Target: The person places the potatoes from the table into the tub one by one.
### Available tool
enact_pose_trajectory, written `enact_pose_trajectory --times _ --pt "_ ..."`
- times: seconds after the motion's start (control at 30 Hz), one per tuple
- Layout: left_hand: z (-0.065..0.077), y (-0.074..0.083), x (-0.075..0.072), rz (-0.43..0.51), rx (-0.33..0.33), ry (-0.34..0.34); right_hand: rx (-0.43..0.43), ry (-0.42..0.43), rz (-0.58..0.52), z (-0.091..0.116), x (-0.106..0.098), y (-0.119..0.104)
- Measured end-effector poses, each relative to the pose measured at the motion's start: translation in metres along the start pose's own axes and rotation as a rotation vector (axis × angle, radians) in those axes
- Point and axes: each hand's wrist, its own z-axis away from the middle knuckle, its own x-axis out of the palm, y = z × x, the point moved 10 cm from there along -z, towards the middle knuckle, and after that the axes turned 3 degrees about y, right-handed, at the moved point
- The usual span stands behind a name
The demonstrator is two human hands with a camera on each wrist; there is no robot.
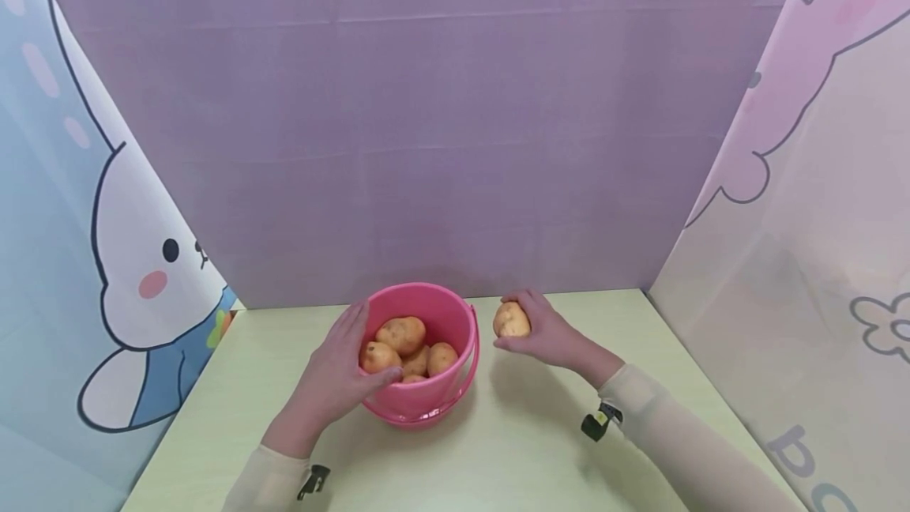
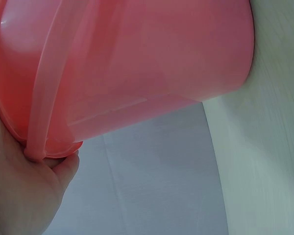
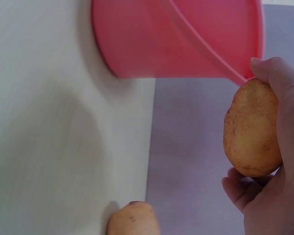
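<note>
A pink bucket (image 1: 419, 405) stands on the table with several potatoes (image 1: 401, 336) inside. At its left rim my left hand (image 1: 330, 378) holds on, thumb along the front edge; the left wrist view shows the fingers by the handle joint (image 2: 35, 152). To the right of the bucket, my right hand (image 1: 550, 336) grips a single potato (image 1: 512, 320) between thumb and fingers, raised above the table. Close up in the right wrist view, this held potato (image 3: 253, 128) is oval and tan. Another potato (image 3: 134, 220) lies on the table in that view.
The bucket's handle (image 1: 471, 374) hangs down on its right and front side. A pale table (image 1: 455, 472) lies under everything. A purple cloth wall (image 1: 441, 141) rises behind it, with printed cartoon panels (image 1: 817, 259) on both sides.
</note>
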Motion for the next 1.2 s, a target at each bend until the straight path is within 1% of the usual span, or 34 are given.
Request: enact_pose_trajectory --times 0.27,0.47,0.63,0.93,1.2 --pt "0.000 0.000 0.001 -0.001 -0.006 -0.002 -0.032 0.000 -0.004 -0.004 -0.009 -0.015" --pt "0.000 0.000 0.000 -0.006 0.007 0.008 -0.029 -0.003 -0.008 -0.007 -0.013 -0.023" --pt "0.000 0.000 -0.001 -0.005 0.015 0.018 -0.049 -0.001 -0.012 -0.011 -0.014 -0.029" --pt "-0.001 -0.001 0.000 -0.001 0.007 0.011 -0.093 -0.004 -0.013 -0.016 -0.016 -0.047" --pt "0.001 -0.002 0.000 0.012 -0.011 -0.002 -0.114 -0.025 -0.062 -0.020 -0.012 -0.063"
